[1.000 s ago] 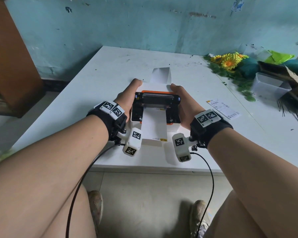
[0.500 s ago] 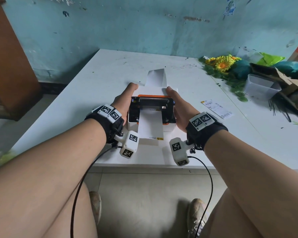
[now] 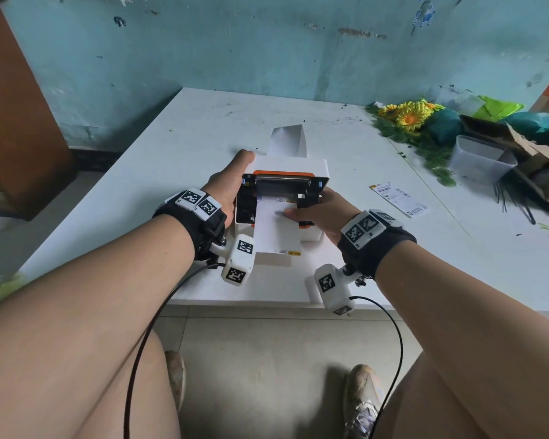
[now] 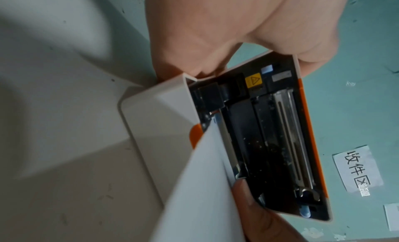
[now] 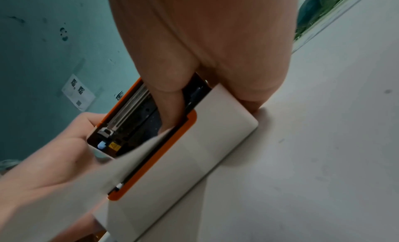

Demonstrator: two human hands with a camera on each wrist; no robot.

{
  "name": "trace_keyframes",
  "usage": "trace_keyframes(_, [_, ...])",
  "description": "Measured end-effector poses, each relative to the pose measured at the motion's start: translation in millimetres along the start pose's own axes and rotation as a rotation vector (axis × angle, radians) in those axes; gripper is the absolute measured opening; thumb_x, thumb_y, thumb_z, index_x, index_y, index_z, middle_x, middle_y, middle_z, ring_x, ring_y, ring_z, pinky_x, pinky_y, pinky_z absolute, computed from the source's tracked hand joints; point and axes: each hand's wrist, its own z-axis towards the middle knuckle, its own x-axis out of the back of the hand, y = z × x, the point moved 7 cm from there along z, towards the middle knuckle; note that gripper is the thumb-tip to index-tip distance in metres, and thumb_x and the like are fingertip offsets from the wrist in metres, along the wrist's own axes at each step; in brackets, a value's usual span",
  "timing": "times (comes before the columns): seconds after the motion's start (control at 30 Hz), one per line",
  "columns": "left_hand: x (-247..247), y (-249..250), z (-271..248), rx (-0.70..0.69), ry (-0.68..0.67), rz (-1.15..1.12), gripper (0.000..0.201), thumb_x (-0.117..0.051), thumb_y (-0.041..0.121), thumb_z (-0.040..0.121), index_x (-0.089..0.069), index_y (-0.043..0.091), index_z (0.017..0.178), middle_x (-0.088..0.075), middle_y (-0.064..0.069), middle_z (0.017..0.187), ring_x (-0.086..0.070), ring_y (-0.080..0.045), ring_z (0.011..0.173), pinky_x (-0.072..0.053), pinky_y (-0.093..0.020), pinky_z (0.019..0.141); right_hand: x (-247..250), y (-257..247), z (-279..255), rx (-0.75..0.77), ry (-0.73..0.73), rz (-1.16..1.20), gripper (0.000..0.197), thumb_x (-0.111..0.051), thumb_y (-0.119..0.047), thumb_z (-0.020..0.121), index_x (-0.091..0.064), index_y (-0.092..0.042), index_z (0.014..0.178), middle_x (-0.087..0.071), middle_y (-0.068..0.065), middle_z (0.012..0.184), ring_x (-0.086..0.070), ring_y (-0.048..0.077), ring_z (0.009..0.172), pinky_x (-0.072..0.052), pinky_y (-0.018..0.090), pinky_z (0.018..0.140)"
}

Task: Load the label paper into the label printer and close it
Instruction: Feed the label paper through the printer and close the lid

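Scuffed teal wall [image 3: 267,52] (paint flaking), white table [image 3: 171,137], tiled floor [image 3: 267,359].

Rough packing workroom — scuffed teal wall [image 3: 267,52] at 12 o'clock, shipping label [image 3: 398,199] at 3, cardboard box [image 3: 526,147], fake flowers [image 3: 409,114] at 2.

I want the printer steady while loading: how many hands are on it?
2. The left hand grips the printer at its left side; the right hand holds its right side, one finger lying on the label paper.
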Motion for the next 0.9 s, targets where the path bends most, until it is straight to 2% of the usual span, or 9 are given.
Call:
trace_keyframes(0.07, [-0.6,0.6,0.5,-0.002,-0.01,-0.006,0.069,-0.08,0.062,0.056,-0.069,0.02,0.11,-0.075,-0.006,0.092,-0.078,-0.03,0.074,-0.063,-0.039,0.065,1.0,-0.6,2.2,-0.007,0.006,0.0,0.032,-0.086,0.0,0.083,-0.077,-0.02,0.107,-0.076,0.022,0.123,-0.074,0.034,0.109,-0.057,0.049,0.108])
trace_keyframes(0.1, [-0.5,1.3,0.2,-0.004,-0.013,-0.011,0.068,-0.08,0.061,0.057,-0.07,0.02,0.11,-0.075,-0.006,0.091,-0.079,-0.03,0.074,-0.063,-0.039,0.065,1.4,1.3,4.2,-0.019,0.005,0.011,0.035,-0.086,0.001,0.083,-0.077,-0.017,0.113,-0.076,0.021,0.123,-0.074,0.03,0.105,-0.058,0.046,0.106])
trace_keyframes(0.2, [-0.2,0.8,0.2,0.008,-0.02,-0.003,0.068,-0.079,0.062,0.058,-0.07,0.019,0.11,-0.076,-0.007,0.091,-0.08,-0.031,0.074,-0.063,-0.039,0.062,2.9,5.7,6.5,-0.063,0.005,0.053,0.047,-0.086,0.003,0.082,-0.073,-0.01,0.125,-0.075,0.017,0.126,-0.071,0.022,0.098,-0.06,0.036,0.091])
trace_keyframes(0.33, [-0.3,1.0,-0.8,0.011,-0.024,0.016,0.075,-0.079,0.065,0.05,-0.072,0.021,0.11,-0.077,-0.007,0.096,-0.08,-0.032,0.083,-0.064,-0.039,0.065,4.6,6.8,7.7,-0.089,0.017,0.081,0.05,-0.084,0.006,0.083,-0.07,-0.007,0.129,-0.073,0.014,0.123,-0.07,0.022,0.099,-0.057,0.029,0.083])
trace_keyframes(0.47, [-1.6,1.9,-2.6,0.009,-0.031,0.02,0.07,-0.079,0.065,0.054,-0.071,0.022,0.108,-0.077,-0.007,0.097,-0.08,-0.031,0.082,-0.064,-0.037,0.066,4.9,5.6,6.5,-0.106,0.012,0.098,0.053,-0.082,0.008,0.084,-0.068,-0.007,0.132,-0.073,0.014,0.127,-0.07,0.018,0.095,-0.055,0.025,0.076])
trace_keyframes(0.6, [-1.1,1.3,-1.7,0.013,-0.041,0.029,0.076,-0.078,0.066,0.051,-0.071,0.021,0.112,-0.077,-0.009,0.102,-0.082,-0.035,0.097,-0.065,-0.041,0.072,6.3,5.3,6.2,-0.099,0.015,0.107,0.052,-0.078,0.011,0.086,-0.066,-0.003,0.135,-0.07,0.012,0.118,-0.067,0.018,0.092,-0.053,0.021,0.069])
trace_keyframes(0.67, [-1.4,1.5,-2.2,0.012,-0.044,0.031,0.077,-0.078,0.066,0.051,-0.072,0.022,0.114,-0.077,-0.009,0.103,-0.082,-0.037,0.1,-0.065,-0.041,0.07,6.3,6.4,6.3,-0.098,0.017,0.095,0.052,-0.078,0.011,0.086,-0.066,-0.003,0.135,-0.069,0.014,0.119,-0.067,0.019,0.091,-0.053,0.021,0.068])
trace_keyframes(0.77, [-1.5,2.0,-2.8,0.008,-0.044,0.029,0.078,-0.078,0.066,0.05,-0.072,0.022,0.115,-0.077,-0.008,0.102,-0.08,-0.033,0.089,-0.064,-0.038,0.063,5.8,5.6,5.6,-0.098,0.016,0.081,0.052,-0.078,0.011,0.086,-0.066,-0.003,0.135,-0.068,0.017,0.124,-0.065,0.016,0.089,-0.053,0.022,0.069])
trace_keyframes(0.9, [-1.8,3.7,-4.6,0.002,-0.045,0.044,0.078,-0.077,0.067,0.05,-0.072,0.022,0.114,-0.077,-0.008,0.102,-0.079,-0.032,0.089,-0.064,-0.037,0.067,5.2,2.9,3.1,-0.093,0.014,0.071,0.053,-0.077,0.011,0.087,-0.065,-0.004,0.136,-0.069,0.018,0.13,-0.065,0.014,0.089,-0.051,0.022,0.07])
